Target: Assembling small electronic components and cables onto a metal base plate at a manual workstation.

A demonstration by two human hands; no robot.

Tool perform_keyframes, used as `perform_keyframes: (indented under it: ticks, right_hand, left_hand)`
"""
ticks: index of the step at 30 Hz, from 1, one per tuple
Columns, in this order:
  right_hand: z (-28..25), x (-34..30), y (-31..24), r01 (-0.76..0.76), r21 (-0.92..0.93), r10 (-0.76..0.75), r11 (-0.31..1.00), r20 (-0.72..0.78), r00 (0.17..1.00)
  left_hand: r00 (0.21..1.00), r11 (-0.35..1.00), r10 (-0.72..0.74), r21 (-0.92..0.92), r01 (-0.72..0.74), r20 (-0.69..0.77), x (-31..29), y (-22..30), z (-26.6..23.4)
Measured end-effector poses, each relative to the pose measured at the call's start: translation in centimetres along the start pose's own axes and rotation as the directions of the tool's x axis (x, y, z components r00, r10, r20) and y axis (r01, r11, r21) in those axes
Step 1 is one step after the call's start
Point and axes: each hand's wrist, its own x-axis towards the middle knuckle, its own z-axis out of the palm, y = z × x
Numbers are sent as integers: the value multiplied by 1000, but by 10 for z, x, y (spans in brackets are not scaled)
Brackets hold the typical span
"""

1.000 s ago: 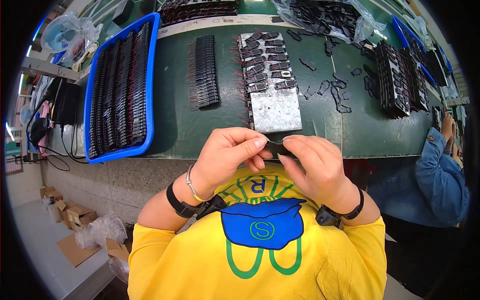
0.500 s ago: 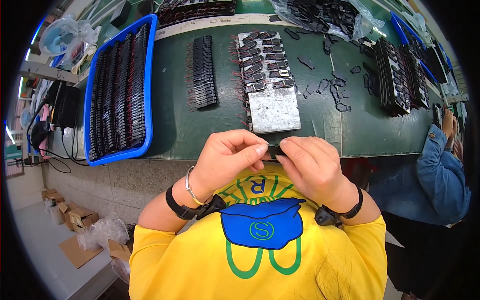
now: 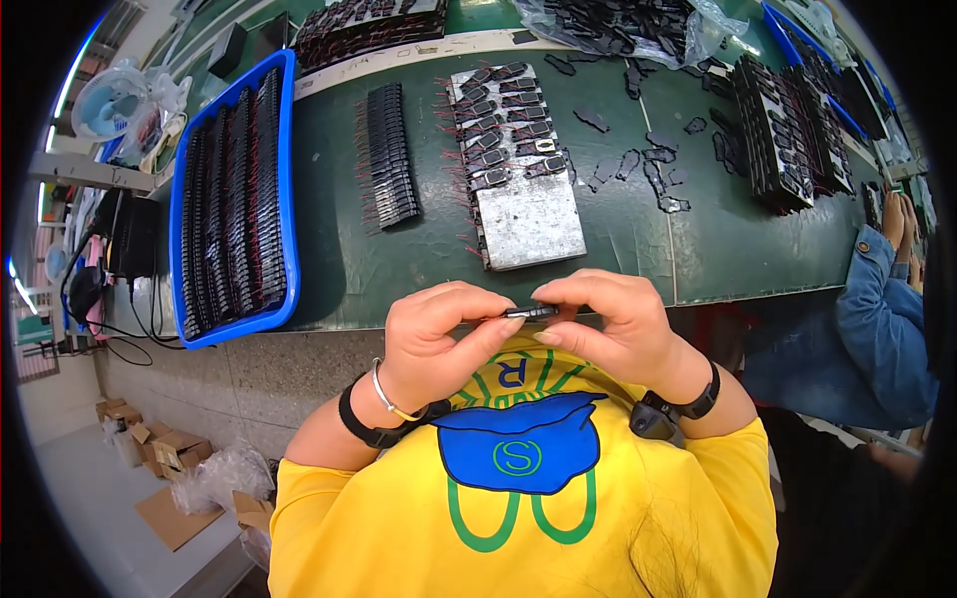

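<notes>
My left hand [image 3: 449, 324] and my right hand [image 3: 608, 317] meet in front of my chest, just below the table's near edge. Between their thumbs and fingertips they pinch a small black plastic part [image 3: 531, 312], held level and seen nearly edge-on. Its underside is hidden. Straight ahead on the table lies a silver metal plate [image 3: 528, 227]. Its far part carries two columns of similar black parts [image 3: 487, 140] with thin red wires sticking out to the left; one part [image 3: 544, 146] shows a pale ring. Neither hand touches the plate.
Left of the plate stands a row of black parts [image 3: 389, 159], then a blue tray [image 3: 291, 229] packed with more. Loose black frames [image 3: 658, 169] lie to the right, beside stacked loaded plates [image 3: 788, 140]. A plastic bag of parts [image 3: 638, 30] sits behind. A co-worker's denim sleeve [image 3: 882, 309] is at right.
Both hands have turned the black part, which now shows more clearly between the fingertips. The fingers have shifted their grip, and the view has swung slightly.
</notes>
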Motion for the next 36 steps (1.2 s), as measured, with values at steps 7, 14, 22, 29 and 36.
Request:
perform_keyframes:
  ticks: [7,14,22,29,36]
  right_hand:
    - [2,1,10,210,-49,-211,976,-19,977]
    - [4,1,10,308,-105,-315,946,-60,947]
    - [8,2,10,256,-47,-257,966,-23,966]
    - [4,-6,11,-241,276,189,931,204,961]
    - [9,-11,12,-267,339,217,902,178,960]
  left_hand:
    - [981,974,192,124,-191,0,3,-3,2]
    - [966,958,254,130,-257,40,7,0,2]
    - [970,966,230,98,-237,78,6,-2,-2]
    - [947,946,-261,-143,289,189,2,11,-6]
    - [900,811,-410,-394,433,146,3,14,-10]
